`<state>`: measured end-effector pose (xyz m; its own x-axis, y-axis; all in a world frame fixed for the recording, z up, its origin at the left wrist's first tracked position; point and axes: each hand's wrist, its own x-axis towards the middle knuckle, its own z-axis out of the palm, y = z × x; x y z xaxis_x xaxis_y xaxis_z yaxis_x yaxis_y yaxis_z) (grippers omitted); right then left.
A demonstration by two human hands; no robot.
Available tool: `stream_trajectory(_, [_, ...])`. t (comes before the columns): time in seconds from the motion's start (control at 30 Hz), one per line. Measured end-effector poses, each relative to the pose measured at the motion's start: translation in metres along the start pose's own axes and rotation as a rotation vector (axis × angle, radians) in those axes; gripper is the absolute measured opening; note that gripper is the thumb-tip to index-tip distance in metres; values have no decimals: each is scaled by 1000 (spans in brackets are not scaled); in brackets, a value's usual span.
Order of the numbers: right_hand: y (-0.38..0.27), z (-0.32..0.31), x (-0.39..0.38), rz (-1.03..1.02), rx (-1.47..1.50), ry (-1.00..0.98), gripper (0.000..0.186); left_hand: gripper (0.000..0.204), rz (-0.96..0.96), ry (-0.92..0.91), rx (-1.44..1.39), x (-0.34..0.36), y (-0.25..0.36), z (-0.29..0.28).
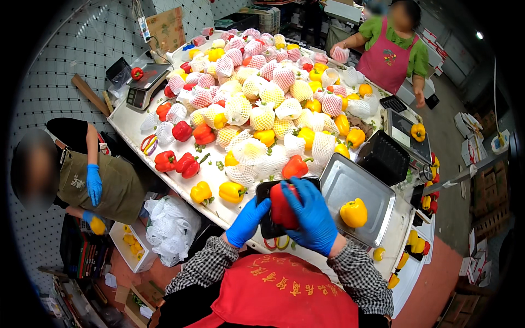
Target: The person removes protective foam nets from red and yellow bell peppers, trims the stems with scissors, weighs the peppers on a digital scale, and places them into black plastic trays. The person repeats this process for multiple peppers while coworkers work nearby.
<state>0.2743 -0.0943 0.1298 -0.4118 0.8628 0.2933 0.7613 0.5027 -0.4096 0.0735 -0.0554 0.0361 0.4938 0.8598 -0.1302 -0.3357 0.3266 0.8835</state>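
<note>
Right hand, blue-gloved, is curving partly spread fingers over the top and right side of a bare red pepper, apparently gripping it; the thumb's placing is not showing clearly. Left hand, gloved alike, is keeping its half-curled fingertips at the pepper's left side, close by the rim of a black tray; cannot tell whether they are pressing on pepper, tray or both. The pepper is sitting between the two hands and over the tray, its wall exposed; whether it is resting on the tray floor is not showing. Just to the right, one bare yellow pepper is lying in a metal tray. Beyond the hands, loose white foam sleeves are lying near more bare fruit, including a red pair and a yellow one on the table. Farther out, a large heap of netted peppers is covering the middle. Judging by this, sleeving is standing well advanced but unfinished: many peppers are wearing nets, while the held one and a good scattering of others are remaining bare.
</note>
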Motion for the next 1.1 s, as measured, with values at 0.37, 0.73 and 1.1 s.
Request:
stream_trajectory(0.37, [-15,37,-8,-117,-162,-102,82,62,-94,8,-99,-16,-20,8])
stream_trajectory(0.73, [-17,25,-21,-140,116,-71,93,62,-92,-103,-178,-20,-39,14])
stream_trajectory(1.1, [87,-10,-106,454,-24,439,84,79,-243,-92,-404,-8,-73,-15])
